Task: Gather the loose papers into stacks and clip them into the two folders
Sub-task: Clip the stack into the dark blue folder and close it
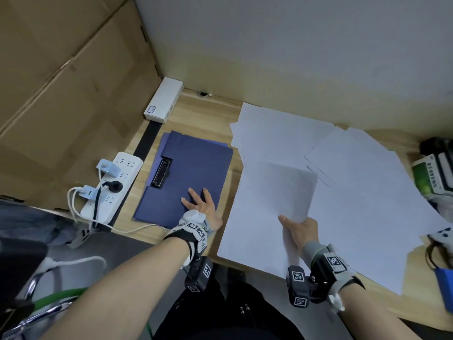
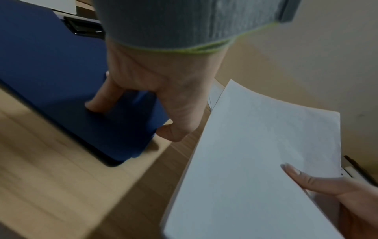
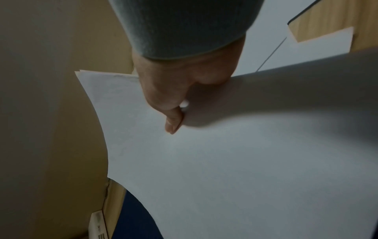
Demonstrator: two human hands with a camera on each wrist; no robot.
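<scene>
Two dark blue folders (image 1: 188,173) lie stacked on the wooden desk (image 1: 203,111) at the left, the top one showing a black clip (image 1: 161,173). My left hand (image 1: 201,204) rests with spread fingers (image 2: 102,100) on the folder's (image 2: 51,64) near right corner. My right hand (image 1: 297,231) pinches a thin stack of white papers (image 1: 284,190) at its near edge and holds it lifted above the desk, thumb (image 3: 174,122) on top of the papers (image 3: 225,161). Many loose white sheets (image 1: 355,173) cover the desk's middle and right. The held stack (image 2: 255,153) also shows in the left wrist view.
A white power strip (image 1: 112,185) with plugged cables lies left of the folders. A white box (image 1: 163,103) sits in the back corner against cardboard boxes (image 1: 61,82). Green and white boxes (image 1: 434,173) stand at the right edge, and a blue item (image 1: 445,285) lies at the near right.
</scene>
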